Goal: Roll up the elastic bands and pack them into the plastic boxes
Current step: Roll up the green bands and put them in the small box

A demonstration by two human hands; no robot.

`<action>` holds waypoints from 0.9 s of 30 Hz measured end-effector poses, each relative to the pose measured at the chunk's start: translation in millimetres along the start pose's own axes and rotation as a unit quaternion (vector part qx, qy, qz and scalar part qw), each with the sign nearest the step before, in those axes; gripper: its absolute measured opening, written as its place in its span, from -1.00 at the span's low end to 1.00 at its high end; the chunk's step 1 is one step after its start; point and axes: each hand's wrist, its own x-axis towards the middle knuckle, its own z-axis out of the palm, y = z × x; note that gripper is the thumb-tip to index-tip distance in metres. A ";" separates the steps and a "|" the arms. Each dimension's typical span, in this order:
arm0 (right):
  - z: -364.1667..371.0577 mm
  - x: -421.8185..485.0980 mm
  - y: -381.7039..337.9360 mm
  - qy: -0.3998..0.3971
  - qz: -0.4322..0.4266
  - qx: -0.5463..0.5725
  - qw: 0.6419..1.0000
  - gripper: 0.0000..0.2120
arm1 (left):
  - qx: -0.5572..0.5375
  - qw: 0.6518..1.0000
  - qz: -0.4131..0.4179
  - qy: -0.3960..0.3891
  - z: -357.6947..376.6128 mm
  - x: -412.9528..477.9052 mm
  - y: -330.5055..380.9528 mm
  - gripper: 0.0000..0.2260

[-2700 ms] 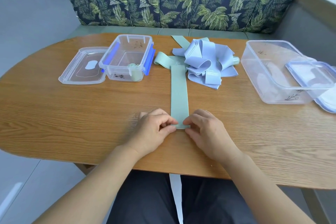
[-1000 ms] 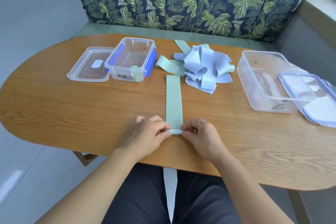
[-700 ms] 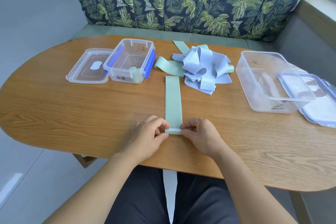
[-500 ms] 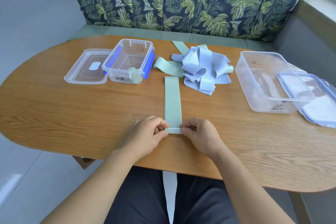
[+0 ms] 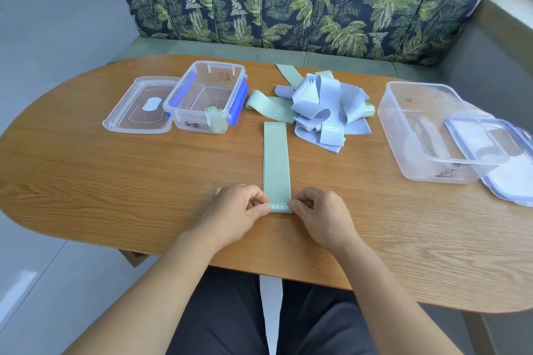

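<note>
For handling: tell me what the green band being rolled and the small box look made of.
The green band: seemingly stretch fabric or soft rubber, matte; it lies limp and curls tightly at the near end. The small box: clear rigid plastic, glossy; its contents show through the walls.
</note>
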 end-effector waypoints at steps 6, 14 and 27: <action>4.4 0.0 -4.5 0.030 0.000 -0.028 0.999 -0.88 | 0.023 0.999 0.034 0.024 0.4 3.5 0.4 -0.87; 1.3 -7.4 5.9 0.029 -0.054 0.009 0.998 -0.89 | 0.024 0.998 0.048 0.023 -1.0 8.4 -2.7 -0.90; -3.7 8.3 4.9 -0.019 -0.026 -0.011 0.999 -0.88 | 0.021 0.998 0.066 -0.013 -3.7 13.8 -6.5 -0.86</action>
